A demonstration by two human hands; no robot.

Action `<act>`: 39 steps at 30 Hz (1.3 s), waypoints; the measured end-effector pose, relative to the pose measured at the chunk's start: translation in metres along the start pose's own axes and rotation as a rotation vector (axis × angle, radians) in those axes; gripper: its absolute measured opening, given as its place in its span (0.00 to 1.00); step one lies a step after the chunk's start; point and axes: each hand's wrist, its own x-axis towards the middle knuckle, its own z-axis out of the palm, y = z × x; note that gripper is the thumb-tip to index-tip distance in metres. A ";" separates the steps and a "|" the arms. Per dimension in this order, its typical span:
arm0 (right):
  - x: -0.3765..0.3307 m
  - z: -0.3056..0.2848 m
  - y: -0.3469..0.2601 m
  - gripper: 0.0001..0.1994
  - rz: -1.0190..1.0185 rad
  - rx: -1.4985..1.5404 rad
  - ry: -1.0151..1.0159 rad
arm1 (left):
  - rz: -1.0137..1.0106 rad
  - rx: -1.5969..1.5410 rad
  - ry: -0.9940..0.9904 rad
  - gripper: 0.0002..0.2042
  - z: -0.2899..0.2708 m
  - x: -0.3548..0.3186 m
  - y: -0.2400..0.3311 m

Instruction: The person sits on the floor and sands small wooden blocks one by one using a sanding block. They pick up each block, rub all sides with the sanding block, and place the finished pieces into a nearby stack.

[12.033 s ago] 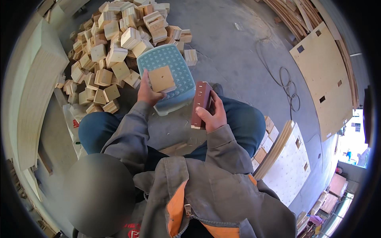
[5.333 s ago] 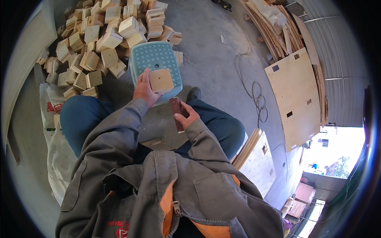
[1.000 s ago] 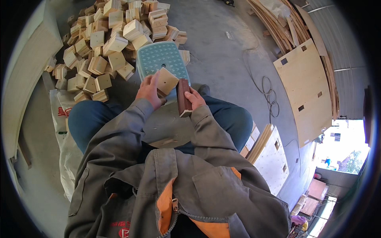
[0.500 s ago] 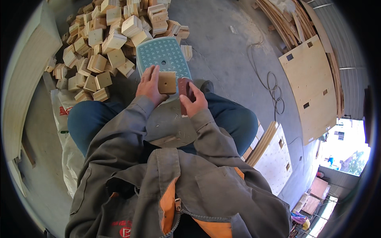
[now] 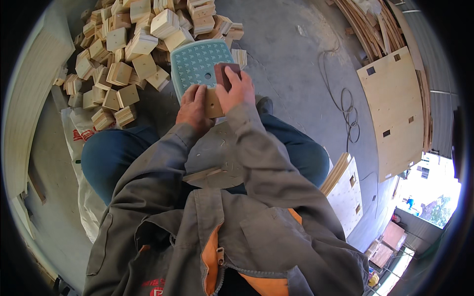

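Observation:
A teal plastic stool [image 5: 191, 61] with a patterned top and a round centre hole stands between my knees. At its near edge my left hand [image 5: 193, 112] grips a square plywood block [image 5: 213, 103] with a small hole in its face. My right hand [image 5: 238, 92] is closed around a reddish-brown sanding block [image 5: 224, 72]. This sanding block is just beyond the plywood block, over the stool top. Whether the two touch is hidden by my right fingers.
A large heap of similar plywood blocks [image 5: 144, 65] lies beyond and left of the stool. A white sack [image 5: 81, 143] is by my left knee. Perforated plywood sheets [image 5: 395, 113] lean at the right, near a loose cable [image 5: 350, 116] on the floor. More panels [image 5: 345, 192] stand by my right knee.
My right hand has moved the sanding block forward, from beside the plywood block's right edge to beyond it, turning it flatter. My left hand keeps the plywood block, slightly lower in view.

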 end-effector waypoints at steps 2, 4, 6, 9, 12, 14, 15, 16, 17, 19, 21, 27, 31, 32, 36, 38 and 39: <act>0.036 0.002 0.002 0.30 0.077 0.027 -0.122 | -0.009 -0.008 -0.006 0.53 0.000 0.002 0.004; 0.050 0.005 0.001 0.30 0.094 0.058 -0.203 | -0.021 -0.014 -0.001 0.54 -0.002 0.001 0.003; 0.053 0.005 0.006 0.32 0.064 0.071 -0.225 | -0.007 -0.014 0.017 0.54 0.001 0.000 -0.001; 0.027 0.003 0.024 0.33 0.023 0.271 -0.147 | 0.032 -0.013 0.060 0.54 0.005 0.000 -0.003; -0.032 -0.011 0.031 0.35 0.073 0.364 -0.099 | 0.031 -0.003 0.054 0.54 0.004 -0.001 -0.003; -0.073 -0.023 0.038 0.35 0.086 0.375 -0.112 | 0.010 -0.001 0.033 0.54 0.004 -0.001 0.000; -0.089 -0.029 0.041 0.35 0.092 0.383 -0.120 | -0.004 0.002 0.026 0.54 0.001 0.000 0.002; -0.103 -0.035 0.044 0.36 0.111 0.385 -0.150 | -0.017 0.007 0.017 0.54 0.000 -0.001 0.003; -0.114 -0.041 0.047 0.36 0.130 0.389 -0.182 | -0.017 -0.003 0.020 0.54 -0.001 -0.001 0.003; -0.127 -0.040 0.057 0.35 0.208 0.517 -0.221 | -0.009 -0.024 0.025 0.54 0.001 0.000 0.003; -0.120 -0.041 0.050 0.33 0.297 0.721 -0.255 | -0.021 -0.025 0.019 0.53 0.001 0.000 0.001; -0.054 -0.014 0.049 0.31 0.367 1.076 -0.247 | -0.038 -0.013 -0.004 0.53 -0.004 0.000 0.004; 0.013 0.001 0.051 0.29 0.382 0.974 -0.298 | -0.044 -0.038 -0.029 0.51 -0.007 0.000 0.008; 0.027 0.010 0.057 0.29 0.392 1.034 -0.327 | -0.041 -0.024 -0.028 0.52 -0.006 0.000 0.007; 0.042 0.026 0.070 0.29 0.457 1.110 -0.395 | -0.025 -0.017 0.006 0.54 -0.003 0.000 0.004; 0.028 0.023 0.072 0.29 0.479 1.105 -0.390 | -0.040 -0.015 0.010 0.54 -0.001 -0.002 0.002; 0.017 0.019 0.070 0.29 0.486 1.103 -0.381 | -0.051 -0.009 0.002 0.54 -0.001 -0.001 0.003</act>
